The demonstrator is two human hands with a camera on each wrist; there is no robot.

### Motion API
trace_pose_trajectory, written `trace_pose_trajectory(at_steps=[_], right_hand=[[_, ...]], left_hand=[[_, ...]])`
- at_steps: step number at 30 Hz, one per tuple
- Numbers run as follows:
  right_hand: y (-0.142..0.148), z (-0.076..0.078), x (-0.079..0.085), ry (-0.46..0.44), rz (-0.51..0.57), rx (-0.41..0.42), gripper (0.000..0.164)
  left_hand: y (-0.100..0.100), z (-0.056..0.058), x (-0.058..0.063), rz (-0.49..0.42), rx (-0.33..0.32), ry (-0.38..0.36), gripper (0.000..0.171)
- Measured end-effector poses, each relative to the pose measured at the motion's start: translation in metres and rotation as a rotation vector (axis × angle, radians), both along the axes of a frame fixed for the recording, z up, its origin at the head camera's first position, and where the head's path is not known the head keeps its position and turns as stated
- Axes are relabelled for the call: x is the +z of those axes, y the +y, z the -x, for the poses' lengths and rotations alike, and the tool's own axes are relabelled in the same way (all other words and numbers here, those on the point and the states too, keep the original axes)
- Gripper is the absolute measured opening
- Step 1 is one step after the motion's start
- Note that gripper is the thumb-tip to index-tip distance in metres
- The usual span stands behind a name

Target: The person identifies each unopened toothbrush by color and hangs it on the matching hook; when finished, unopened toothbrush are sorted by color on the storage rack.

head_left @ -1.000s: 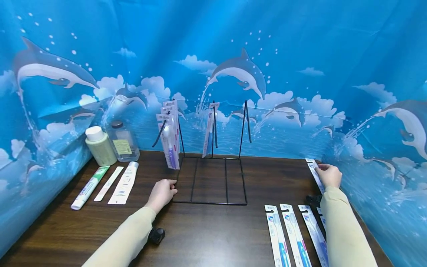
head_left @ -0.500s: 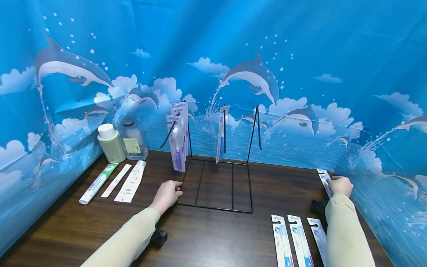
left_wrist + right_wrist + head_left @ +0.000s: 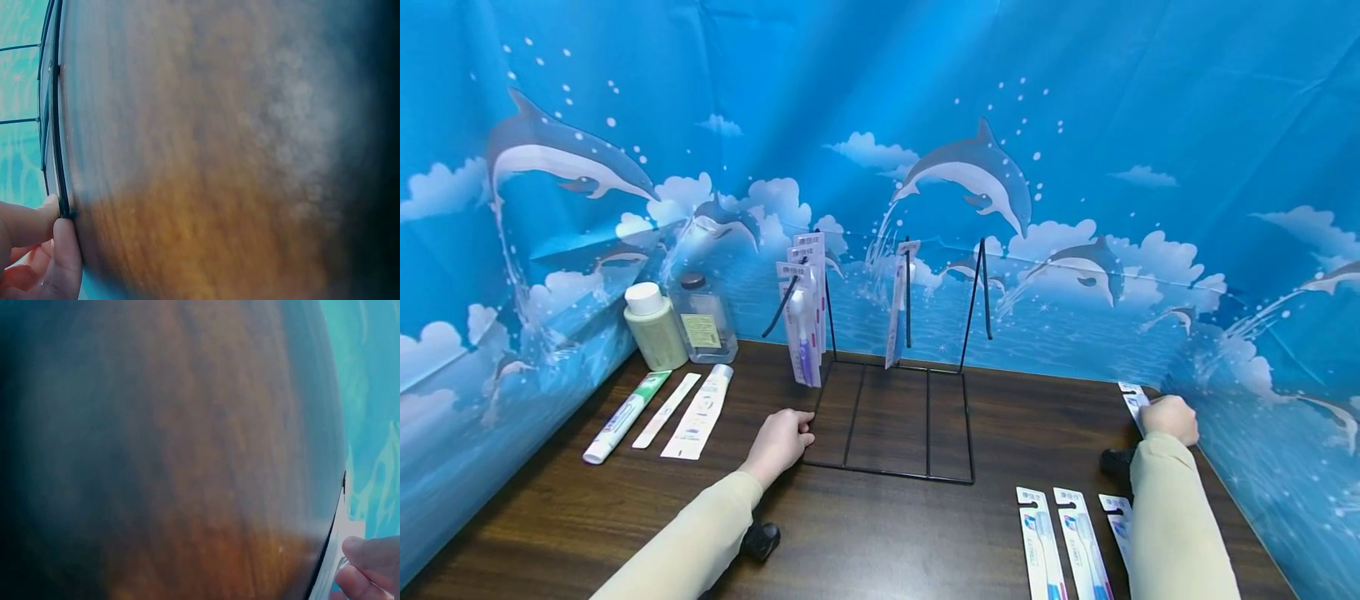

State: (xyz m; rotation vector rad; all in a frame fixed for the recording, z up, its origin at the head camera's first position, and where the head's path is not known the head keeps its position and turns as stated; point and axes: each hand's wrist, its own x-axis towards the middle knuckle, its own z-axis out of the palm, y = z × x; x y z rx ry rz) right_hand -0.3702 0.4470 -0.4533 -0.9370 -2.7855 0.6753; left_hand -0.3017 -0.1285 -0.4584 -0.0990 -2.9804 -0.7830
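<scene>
Pinched between the left hand's (image 3: 778,442) thumb and fingers at its base's 9 o'clock, the rack (image 3: 928,423) stands as a second ago. Three o'clock from it, well apart, the pack (image 3: 1134,403) has its long axis along 11 to 5, its visible end pointing to 11, the rest hidden by the right hand (image 3: 1171,419) and sleeve (image 3: 1180,517). The right thumb and fingertip pinch its edge, less of it showing now.

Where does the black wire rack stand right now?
In the head view, the black wire rack stands centrally on the wooden table, in front of the dolphin backdrop, with the left hand pinching its base's left side.
</scene>
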Motion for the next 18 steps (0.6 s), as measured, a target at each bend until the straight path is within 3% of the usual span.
trace_pose_trajectory(at_steps=[7,18], right_hand=[[0.007,-0.007,0.003,0.008,-0.013,0.023,0.035],[0.002,-0.007,0.022,0.347,0.097,-0.066,0.038]], left_hand=[[0.003,0.000,0.000,0.006,-0.023,-0.002,0.035],[0.001,0.000,0.004,0.024,-0.025,-0.002,0.036]])
